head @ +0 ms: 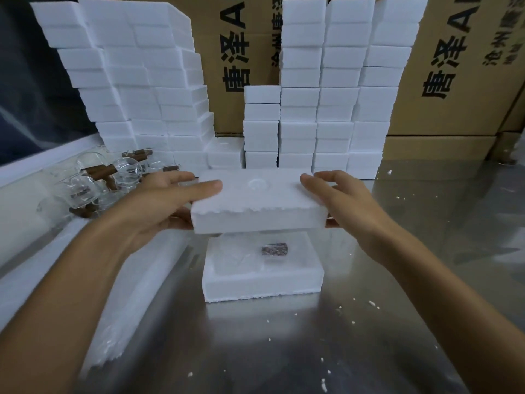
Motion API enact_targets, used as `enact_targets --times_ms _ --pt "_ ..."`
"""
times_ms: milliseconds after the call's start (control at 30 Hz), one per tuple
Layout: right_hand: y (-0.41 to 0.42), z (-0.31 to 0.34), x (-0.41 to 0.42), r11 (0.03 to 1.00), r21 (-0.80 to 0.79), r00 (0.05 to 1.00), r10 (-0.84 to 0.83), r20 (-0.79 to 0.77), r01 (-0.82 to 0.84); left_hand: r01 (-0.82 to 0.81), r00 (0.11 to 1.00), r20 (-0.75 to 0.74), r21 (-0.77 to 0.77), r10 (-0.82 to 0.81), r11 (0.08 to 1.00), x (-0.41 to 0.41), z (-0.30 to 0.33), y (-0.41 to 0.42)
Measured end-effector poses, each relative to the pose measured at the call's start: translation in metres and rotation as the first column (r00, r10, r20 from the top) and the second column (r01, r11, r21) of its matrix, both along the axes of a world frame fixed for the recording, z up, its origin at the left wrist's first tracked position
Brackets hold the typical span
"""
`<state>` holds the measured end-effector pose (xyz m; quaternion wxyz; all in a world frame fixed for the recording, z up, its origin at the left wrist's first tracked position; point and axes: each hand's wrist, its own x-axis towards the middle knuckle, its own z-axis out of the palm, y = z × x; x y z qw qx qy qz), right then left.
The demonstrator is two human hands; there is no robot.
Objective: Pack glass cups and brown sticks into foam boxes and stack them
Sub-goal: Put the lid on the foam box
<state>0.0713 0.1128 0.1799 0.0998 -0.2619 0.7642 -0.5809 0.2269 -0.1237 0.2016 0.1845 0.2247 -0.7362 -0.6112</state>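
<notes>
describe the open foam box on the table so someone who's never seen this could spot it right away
Start at the shiny metal table in front of the foam box stacks. Near its middle, directly below the foam lid held in both hands, sits the open foam box. Unlike the closed ones, its cavity shows a brown stick.

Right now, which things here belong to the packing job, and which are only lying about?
Job: foam lid held by left hand and right hand; open foam box with brown stick; glass cups; foam stacks.
Lying about: cardboard cartons; foam crumbs.
</notes>
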Motion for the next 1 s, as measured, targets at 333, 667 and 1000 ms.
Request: enact_targets --times_ms 333,667,1000 --pt "0.018 0.013 0.0 0.867 0.347 0.934 0.322 0.155 -0.356 0.41 0.871 0.348 -0.129 -0.346 0.903 0.02 0.0 -0.012" --pt "0.009 -0.014 -0.008 0.926 0.305 0.969 0.178 0.17 -0.224 0.187 0.963 0.216 -0.117 -0.159 0.975 -0.002 -0.022 0.004" --pt "-0.001 -0.023 0.003 0.945 0.272 0.98 0.147 0.134 -0.179 0.207 0.954 0.242 -0.1 -0.178 0.973 -0.004 -0.029 -0.006"
